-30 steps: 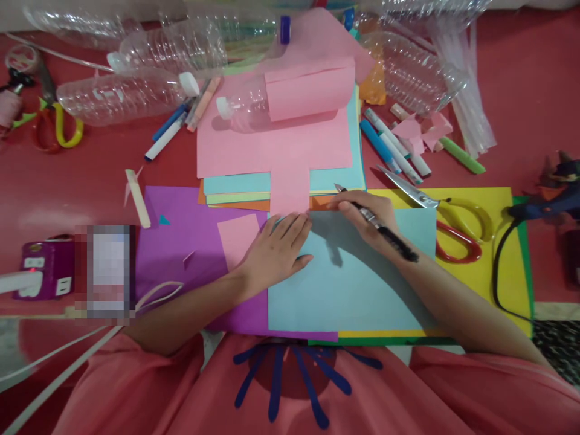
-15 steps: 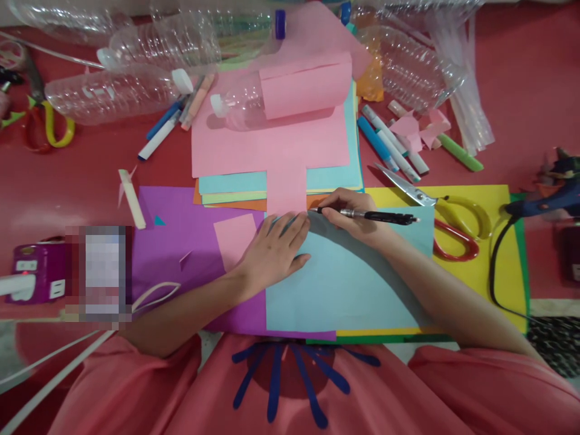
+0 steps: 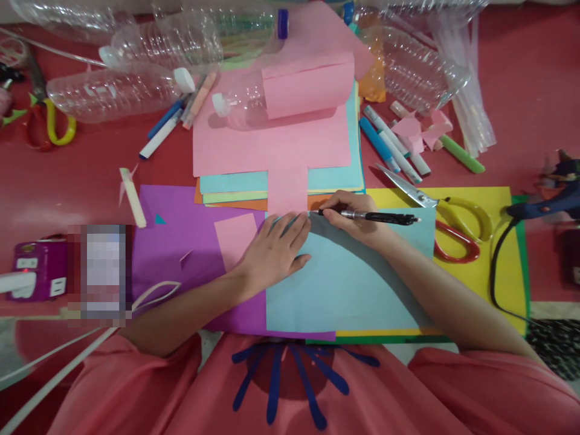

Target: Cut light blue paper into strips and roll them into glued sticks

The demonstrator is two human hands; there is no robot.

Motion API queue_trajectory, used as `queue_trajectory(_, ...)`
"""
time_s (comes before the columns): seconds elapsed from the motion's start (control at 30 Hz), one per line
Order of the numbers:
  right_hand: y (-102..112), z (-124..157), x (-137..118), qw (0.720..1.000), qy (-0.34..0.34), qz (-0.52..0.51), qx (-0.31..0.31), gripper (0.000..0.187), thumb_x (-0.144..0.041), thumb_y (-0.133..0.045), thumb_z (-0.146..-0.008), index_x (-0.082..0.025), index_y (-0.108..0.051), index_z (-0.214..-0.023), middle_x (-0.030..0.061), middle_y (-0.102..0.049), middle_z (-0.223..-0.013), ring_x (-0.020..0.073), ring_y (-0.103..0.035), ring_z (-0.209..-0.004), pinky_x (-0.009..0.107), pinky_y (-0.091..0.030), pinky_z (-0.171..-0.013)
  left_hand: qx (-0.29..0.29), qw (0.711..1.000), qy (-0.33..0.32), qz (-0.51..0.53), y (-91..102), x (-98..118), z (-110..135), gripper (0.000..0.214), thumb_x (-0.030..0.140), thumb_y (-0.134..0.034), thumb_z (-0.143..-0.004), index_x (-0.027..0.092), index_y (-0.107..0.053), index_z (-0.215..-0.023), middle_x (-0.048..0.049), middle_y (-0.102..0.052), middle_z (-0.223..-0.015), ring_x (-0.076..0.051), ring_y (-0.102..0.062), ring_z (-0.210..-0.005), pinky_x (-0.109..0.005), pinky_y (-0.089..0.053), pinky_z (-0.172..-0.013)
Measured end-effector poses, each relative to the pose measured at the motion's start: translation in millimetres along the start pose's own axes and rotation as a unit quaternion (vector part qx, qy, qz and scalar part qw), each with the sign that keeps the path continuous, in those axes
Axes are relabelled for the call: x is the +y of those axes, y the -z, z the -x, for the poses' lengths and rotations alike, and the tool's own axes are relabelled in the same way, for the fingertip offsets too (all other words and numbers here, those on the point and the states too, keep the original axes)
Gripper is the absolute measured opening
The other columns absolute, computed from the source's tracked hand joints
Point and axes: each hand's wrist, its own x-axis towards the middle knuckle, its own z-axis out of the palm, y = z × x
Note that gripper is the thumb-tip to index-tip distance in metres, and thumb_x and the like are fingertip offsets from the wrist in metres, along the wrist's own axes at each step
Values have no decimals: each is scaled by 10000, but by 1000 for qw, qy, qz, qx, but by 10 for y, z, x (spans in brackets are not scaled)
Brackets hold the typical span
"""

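My right hand (image 3: 348,220) grips a black pen (image 3: 383,218), its tip at the top edge of a light blue sheet (image 3: 344,290), beside the end of a pink paper strip (image 3: 287,187). That strip runs down from a larger pink sheet (image 3: 272,145). Spread flat, my left hand (image 3: 281,244) presses across the blue sheet's upper left corner, fingertips at the strip's lower end. A small pink piece (image 3: 235,238) lies partly under that hand on purple paper (image 3: 176,211). Scissors (image 3: 430,208) with yellow and red handles rest right of my right hand.
A bottle wrapped in pink paper (image 3: 308,87) lies on the paper stack. Clear bottles (image 3: 118,90) line the back. Markers (image 3: 380,145) lie on both sides. A glue gun (image 3: 544,202) sits at right with its cord on yellow paper (image 3: 502,254). A purple power adapter (image 3: 40,272) is at left.
The view has shifted very slightly. Both hands, the pen and the papers hold practically the same places.
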Motion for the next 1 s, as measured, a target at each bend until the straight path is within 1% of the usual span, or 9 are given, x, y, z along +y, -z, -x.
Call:
queue_trajectory(0.1, -12, -3, 2, 1000, -1, -10, 2, 148, -336, -631, -815, -199, -667, -775, -1, -676, -673, 109, -551, -542, 242, -412, -514, -2, 1000, 0, -13, 8, 5, 1, 565, 384, -356, -1015, 37, -422, -1456, -195, -511, -1479, -326, -460, -1359, -497, -393, -1086)
queue_trajectory(0.33, -8, -7, 3, 1000, -1, -16, -6, 148, -337, -634, -817, -200, -666, -773, -5, -668, -658, 111, -535, -533, 246, -389, -502, -1, 1000, 1, -11, 34, 8, -2, 563, 378, -361, -1014, 33, -426, -1454, -194, -514, -1477, -323, -463, -1360, -494, -396, -1089)
queue_trajectory(0.47, 0, -10, -4, 1000, 1, -16, -9, 141, -322, -625, -822, -193, -657, -776, -8, -660, -648, 103, -525, -520, 241, -391, -502, 2, 1000, 0, -8, 13, 9, 4, 566, 377, -369, -1011, 34, -420, -1458, -198, -513, -1477, -325, -459, -1360, -498, -382, -1097)
queue_trajectory(0.67, -12, -24, -45, 1000, -2, 5, -3, 158, -340, -588, -793, -195, -633, -747, 7, -665, -657, 116, -541, -535, 250, -402, -515, 27, 999, -7, -37, -24, 3, 14, 558, 386, -352, -1016, 28, -446, -1434, -183, -521, -1475, -326, -501, -1313, -485, -402, -1064)
queue_trajectory(0.87, -19, -31, -103, 1000, -18, 5, 11, 186, -366, -586, -762, -189, -623, -720, -2, -622, -598, 101, -480, -484, 252, -376, -490, 22, 999, -6, -35, -31, -1, 10, 563, 389, -364, -1013, 32, -434, -1443, -190, -524, -1469, -327, -489, -1326, -484, -388, -1068)
queue_trajectory(1.0, -18, -23, -96, 1000, -19, 2, 3, 182, -361, -598, -775, -189, -625, -724, -2, -626, -611, 100, -494, -506, 249, -386, -501, 21, 999, -6, -26, -32, -5, 8, 561, 385, -381, -1009, 33, -431, -1444, -199, -530, -1460, -328, -479, -1336, -485, -372, -1079)
